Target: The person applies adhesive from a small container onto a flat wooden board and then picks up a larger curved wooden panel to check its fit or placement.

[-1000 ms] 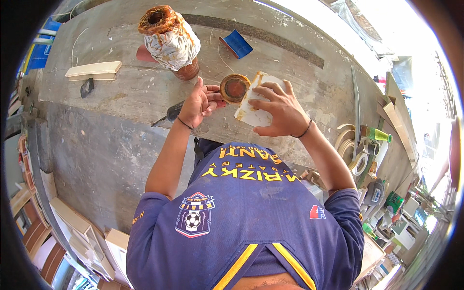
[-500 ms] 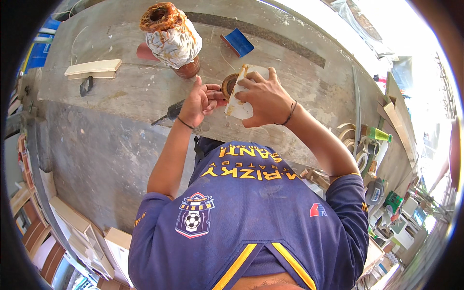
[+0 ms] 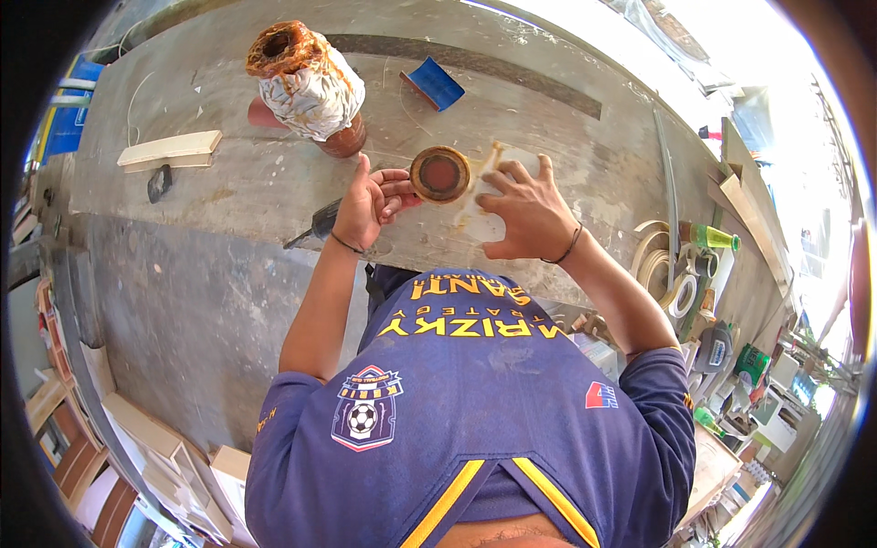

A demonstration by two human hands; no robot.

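My left hand (image 3: pixel 373 205) is closed, its fingertips at the left edge of a round brown cup-like piece (image 3: pixel 440 175). That piece has a dark rim and a reddish-brown middle, which faces up. Just right of it, my right hand (image 3: pixel 532 208) grips a flat white slab (image 3: pixel 482 225) from above, fingers spread over it. Brown smears run along the slab's left edge, and motion blurs it somewhat. Beyond my left hand stands a brown jar (image 3: pixel 345 137) wrapped in whitish wrinkled material (image 3: pixel 315 96), its mouth (image 3: pixel 278 47) crusted with amber residue.
A blue curved piece (image 3: pixel 435 84) lies farther back on the grey table (image 3: pixel 247 183). Pale wood strips (image 3: pixel 170 150) and a small black lump (image 3: pixel 160 184) are at left. A dark tool (image 3: pixel 322 221) lies beside my left wrist. Tape rolls (image 3: pixel 654 268) and a green bottle (image 3: pixel 713 237) are at right.
My right hand has moved right with the white slab, which no longer covers the round piece. The round piece now shows its full face. My left hand has shifted slightly.
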